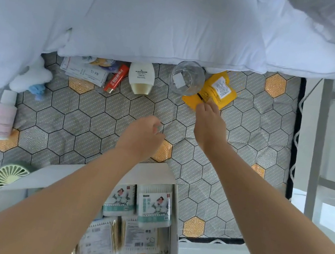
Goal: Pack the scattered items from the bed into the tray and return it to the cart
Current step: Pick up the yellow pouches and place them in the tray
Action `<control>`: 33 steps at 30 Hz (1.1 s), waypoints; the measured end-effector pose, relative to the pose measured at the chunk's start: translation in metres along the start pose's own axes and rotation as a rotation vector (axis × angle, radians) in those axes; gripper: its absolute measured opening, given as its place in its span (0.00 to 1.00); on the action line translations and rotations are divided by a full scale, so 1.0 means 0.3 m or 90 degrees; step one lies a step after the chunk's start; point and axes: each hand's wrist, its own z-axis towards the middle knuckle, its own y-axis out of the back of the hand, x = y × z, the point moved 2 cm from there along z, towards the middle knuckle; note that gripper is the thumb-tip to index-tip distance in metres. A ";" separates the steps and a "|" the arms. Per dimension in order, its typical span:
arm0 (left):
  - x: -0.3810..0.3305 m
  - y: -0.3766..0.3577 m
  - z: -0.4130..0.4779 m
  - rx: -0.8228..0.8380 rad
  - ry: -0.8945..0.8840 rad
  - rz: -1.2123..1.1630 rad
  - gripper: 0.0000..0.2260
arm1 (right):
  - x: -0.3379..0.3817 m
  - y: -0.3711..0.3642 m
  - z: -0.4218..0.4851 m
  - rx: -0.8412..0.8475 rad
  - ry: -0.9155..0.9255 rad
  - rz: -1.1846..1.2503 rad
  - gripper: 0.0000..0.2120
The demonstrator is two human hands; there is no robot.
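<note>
Pinching the yellow pouch (218,88) by its near edge, the right hand (208,124) — left hand (143,136) curled, hold unclear.

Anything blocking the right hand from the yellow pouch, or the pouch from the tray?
Nothing visible. The right hand has its fingertips at the yellow pouch's near edge; the glass lies close beside it. Only bare mattress lies between pouch and tray.

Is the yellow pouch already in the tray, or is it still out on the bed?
Out: the yellow pouch lies on the mattress beside the glass, with the right hand touching its near edge.
</note>
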 end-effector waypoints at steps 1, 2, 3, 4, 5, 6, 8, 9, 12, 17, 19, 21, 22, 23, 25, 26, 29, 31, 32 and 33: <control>-0.001 0.009 -0.011 -0.004 -0.009 0.005 0.17 | 0.016 0.001 -0.028 0.006 0.017 0.003 0.15; -0.002 0.018 -0.023 -0.005 -0.019 0.010 0.19 | 0.030 0.002 -0.056 0.010 0.035 0.008 0.15; 0.000 0.026 -0.037 -0.004 -0.028 0.012 0.22 | 0.044 0.010 -0.084 0.006 0.054 0.020 0.14; 0.003 0.035 -0.055 -0.003 -0.037 0.014 0.24 | 0.058 0.021 -0.109 -0.003 0.077 0.033 0.14; 0.009 0.045 -0.074 -0.006 -0.042 0.014 0.27 | 0.075 0.039 -0.134 -0.024 0.106 0.043 0.14; 0.015 0.057 -0.095 -0.017 -0.045 0.014 0.29 | 0.093 0.065 -0.161 -0.061 0.144 0.050 0.14; 0.037 0.080 -0.132 -0.055 -0.046 0.027 0.32 | 0.139 0.121 -0.219 -0.148 0.245 0.041 0.14; 0.050 0.090 -0.151 -0.077 -0.049 0.039 0.32 | 0.166 0.149 -0.252 -0.178 0.289 0.044 0.13; 0.088 0.131 -0.212 -0.147 -0.075 -0.008 0.22 | 0.255 0.186 -0.334 -0.170 0.382 0.070 0.12; 0.168 0.240 -0.356 -0.197 -0.087 -0.163 0.05 | 0.384 0.234 -0.411 -0.094 0.364 0.285 0.03; 0.205 0.290 -0.417 -0.214 -0.090 -0.183 0.07 | 0.439 0.251 -0.425 -0.056 0.292 0.398 0.05; 0.247 0.341 -0.472 -0.228 -0.081 -0.203 0.06 | 0.499 0.253 -0.434 -0.016 0.221 0.493 0.09; 0.270 0.365 -0.497 -0.235 -0.073 -0.232 0.05 | 0.531 0.248 -0.440 0.014 0.197 0.526 0.10; 0.295 0.390 -0.520 -0.242 -0.067 -0.262 0.04 | 0.565 0.240 -0.449 0.049 0.178 0.543 0.09; 0.344 0.438 -0.556 -0.252 -0.064 -0.305 0.04 | 0.638 0.224 -0.475 0.107 0.170 0.548 0.06; 0.369 0.456 -0.570 -0.243 -0.060 -0.324 0.05 | 0.674 0.215 -0.487 0.123 0.172 0.548 0.04; 0.458 0.493 -0.589 -0.224 -0.039 -0.400 0.07 | 0.780 0.191 -0.510 0.148 0.145 0.557 0.03; 0.518 0.511 -0.586 -0.216 -0.013 -0.450 0.07 | 0.846 0.161 -0.519 0.166 0.106 0.564 0.04; 0.555 0.515 -0.578 -0.210 0.001 -0.463 0.05 | 0.877 0.140 -0.526 0.175 0.084 0.567 0.04; 0.592 0.520 -0.575 -0.206 0.014 -0.470 0.04 | 0.909 0.119 -0.535 0.187 0.062 0.571 0.04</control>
